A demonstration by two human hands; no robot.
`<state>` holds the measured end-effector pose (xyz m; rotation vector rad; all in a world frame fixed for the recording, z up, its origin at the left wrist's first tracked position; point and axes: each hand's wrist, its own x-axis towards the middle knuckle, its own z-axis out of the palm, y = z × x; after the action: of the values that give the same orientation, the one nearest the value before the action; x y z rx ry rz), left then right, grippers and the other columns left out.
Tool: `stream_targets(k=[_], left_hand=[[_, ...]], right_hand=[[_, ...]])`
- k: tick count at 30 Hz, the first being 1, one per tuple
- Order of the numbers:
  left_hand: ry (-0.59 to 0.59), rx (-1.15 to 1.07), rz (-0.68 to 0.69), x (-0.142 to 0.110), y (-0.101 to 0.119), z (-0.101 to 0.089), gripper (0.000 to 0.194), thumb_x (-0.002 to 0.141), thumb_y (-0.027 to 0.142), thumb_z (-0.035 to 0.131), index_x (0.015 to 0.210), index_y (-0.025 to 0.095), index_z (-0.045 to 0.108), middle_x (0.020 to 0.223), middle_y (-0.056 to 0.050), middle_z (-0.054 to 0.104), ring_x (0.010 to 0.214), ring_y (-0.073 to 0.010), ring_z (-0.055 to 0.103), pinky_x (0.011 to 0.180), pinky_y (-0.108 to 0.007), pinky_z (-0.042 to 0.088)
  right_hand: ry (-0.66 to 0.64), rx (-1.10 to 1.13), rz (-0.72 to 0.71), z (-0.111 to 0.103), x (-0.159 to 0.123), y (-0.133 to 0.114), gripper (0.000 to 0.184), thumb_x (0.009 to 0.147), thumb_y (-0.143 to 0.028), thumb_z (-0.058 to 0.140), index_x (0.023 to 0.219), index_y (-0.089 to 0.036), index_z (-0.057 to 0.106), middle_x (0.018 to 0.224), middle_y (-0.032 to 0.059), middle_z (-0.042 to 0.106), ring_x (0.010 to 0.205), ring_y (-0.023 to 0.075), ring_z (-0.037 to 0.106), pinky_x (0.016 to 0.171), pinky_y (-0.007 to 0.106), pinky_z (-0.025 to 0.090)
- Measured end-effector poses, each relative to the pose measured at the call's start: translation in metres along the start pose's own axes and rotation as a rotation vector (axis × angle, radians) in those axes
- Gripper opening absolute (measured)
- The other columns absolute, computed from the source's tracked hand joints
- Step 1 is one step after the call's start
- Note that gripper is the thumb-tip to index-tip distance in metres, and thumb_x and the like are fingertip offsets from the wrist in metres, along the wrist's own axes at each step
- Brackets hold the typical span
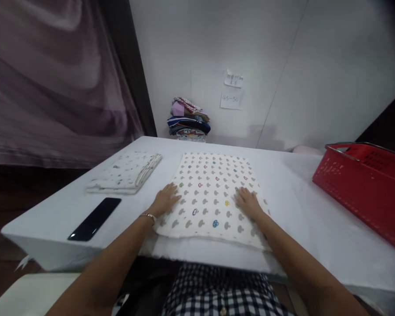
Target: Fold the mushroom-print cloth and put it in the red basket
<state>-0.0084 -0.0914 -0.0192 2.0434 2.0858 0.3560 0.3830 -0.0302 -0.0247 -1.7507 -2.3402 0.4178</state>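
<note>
A white cloth with small grey and coloured mushroom prints lies folded flat on the white table in front of me. My left hand rests palm down on its left part, fingers stretched out, a thin bracelet on the wrist. My right hand lies flat on the cloth's right part, fingers also spread. Neither hand holds anything.
A folded stack of similar printed cloth lies at the left. A black phone rests near the table's left front edge. A red plastic basket stands at the right. A pile of folded coloured clothes sits by the wall.
</note>
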Motion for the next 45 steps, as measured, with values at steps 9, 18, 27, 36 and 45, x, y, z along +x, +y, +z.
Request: stream_targets(k=[9,18,27,36,45], left_hand=[[0.193,-0.192,-0.054,-0.06,-0.018,0.008,0.049,0.086,0.043,0.045,0.125,0.016,0.055,0.142,-0.01,0.044,0.13,-0.0251,0.041,0.108,-0.041,0.034],[0.472,-0.233,0.134,-0.1,0.013,0.006,0.032,0.085,0.042,0.051,0.103,0.02,0.066,0.116,-0.008,0.065,0.113,-0.0225,0.056,0.1,-0.043,0.042],[0.239,-0.146,0.42,-0.123,0.048,0.015,0.023,0.088,0.035,0.052,0.093,0.023,0.07,0.111,-0.006,0.067,0.106,-0.0207,0.057,0.094,-0.042,0.042],[0.266,-0.165,0.393,-0.117,0.055,0.018,0.025,0.09,0.03,0.046,0.092,0.023,0.07,0.101,-0.004,0.07,0.098,-0.0185,0.059,0.09,-0.039,0.044],[0.3,-0.172,0.479,-0.116,0.071,0.026,0.029,0.084,0.011,0.044,0.098,0.02,0.067,0.112,-0.006,0.066,0.106,-0.0199,0.056,0.093,-0.042,0.042]], right_hand=[[0.051,-0.077,-0.106,0.006,-0.097,0.042,0.049,0.091,-0.044,0.037,0.133,-0.022,0.049,0.147,0.0094,0.036,0.139,0.0254,0.023,0.109,0.051,0.022],[0.126,0.131,-0.289,0.002,-0.14,0.023,0.044,0.092,-0.045,0.039,0.128,-0.025,0.054,0.141,0.0075,0.046,0.135,0.0262,0.033,0.109,0.053,0.025],[0.049,0.171,-0.588,0.01,-0.128,-0.053,0.031,0.092,-0.034,0.045,0.115,-0.024,0.064,0.119,0.0097,0.061,0.112,0.0259,0.054,0.095,0.048,0.045],[0.029,0.074,-0.537,0.015,-0.117,-0.058,0.029,0.093,-0.034,0.042,0.104,-0.025,0.067,0.104,0.0078,0.064,0.096,0.0226,0.056,0.084,0.038,0.048],[-0.013,0.165,-0.458,0.014,-0.111,-0.06,0.028,0.094,-0.031,0.038,0.093,-0.023,0.064,0.094,0.0048,0.062,0.09,0.0189,0.056,0.079,0.032,0.046]])
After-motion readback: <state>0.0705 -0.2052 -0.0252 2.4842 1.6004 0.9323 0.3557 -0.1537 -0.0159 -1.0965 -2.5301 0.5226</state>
